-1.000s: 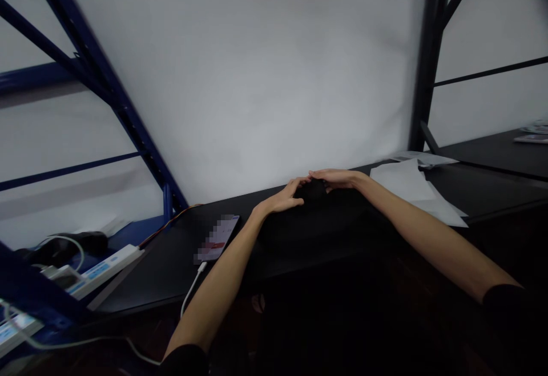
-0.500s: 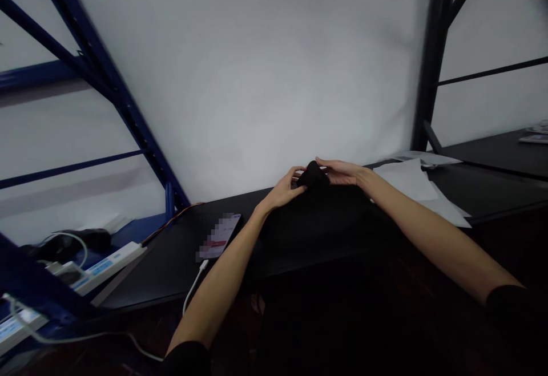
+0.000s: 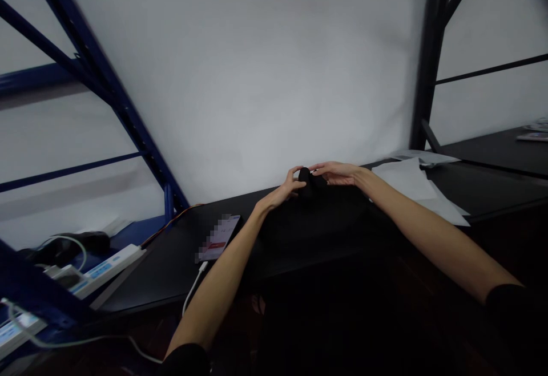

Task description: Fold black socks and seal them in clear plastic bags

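Note:
Near the back edge of the black table (image 3: 171, 273), close to the wall, both hands are at a dark cloth-like item (image 3: 305, 181). My left hand (image 3: 291, 185) pinches its left side between thumb and fingers. From the right, my right hand (image 3: 334, 173) has its fingers closed on another dark part of it. The item blends into black material spread on the table below, so its outline is hard to make out.
A phone (image 3: 220, 239) with a white cable lies left of my left forearm. White paper sheets (image 3: 405, 179) lie on the right. Power strips (image 3: 107, 265) and a blue rack frame (image 3: 124, 108) stand at the left; a dark post (image 3: 426, 68) rises at the right.
The dark item has changed shape between my hands, its raised part now further left and narrower. My right fingers have shifted slightly left and down.

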Tool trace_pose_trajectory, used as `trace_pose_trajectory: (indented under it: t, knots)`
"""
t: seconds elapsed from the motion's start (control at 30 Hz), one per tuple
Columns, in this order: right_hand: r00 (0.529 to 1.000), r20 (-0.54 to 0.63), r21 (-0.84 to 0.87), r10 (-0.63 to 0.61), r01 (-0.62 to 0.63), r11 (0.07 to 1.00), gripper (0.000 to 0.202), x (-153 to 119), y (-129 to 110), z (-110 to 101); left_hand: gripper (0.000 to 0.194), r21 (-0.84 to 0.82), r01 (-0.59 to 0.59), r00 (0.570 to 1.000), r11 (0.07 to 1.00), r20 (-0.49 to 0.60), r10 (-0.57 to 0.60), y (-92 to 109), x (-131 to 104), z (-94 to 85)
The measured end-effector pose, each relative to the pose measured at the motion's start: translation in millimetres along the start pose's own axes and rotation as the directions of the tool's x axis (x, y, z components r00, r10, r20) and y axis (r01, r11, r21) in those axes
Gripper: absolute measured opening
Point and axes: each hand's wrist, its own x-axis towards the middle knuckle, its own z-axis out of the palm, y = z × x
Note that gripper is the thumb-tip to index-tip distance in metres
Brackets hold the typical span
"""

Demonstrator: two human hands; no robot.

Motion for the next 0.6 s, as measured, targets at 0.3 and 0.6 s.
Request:
trace_pose_trajectory:
  t: [0.3,0.6]
  knots:
    - [0.995,-0.099,0.038,-0.005,0.009,0.999,0.039,-8,-10,-1,0.080,0.061,0.148,0.957,0.987,-0.261,-0.127,-8,7,-4.2]
    - [0.988,-0.124,-0.255,0.093,-0.123,0.959,0.038,-6,-1,-18,0.052,0.296,0.293,0.911,0.909,-0.374,-0.172,-17,7,-4.8]
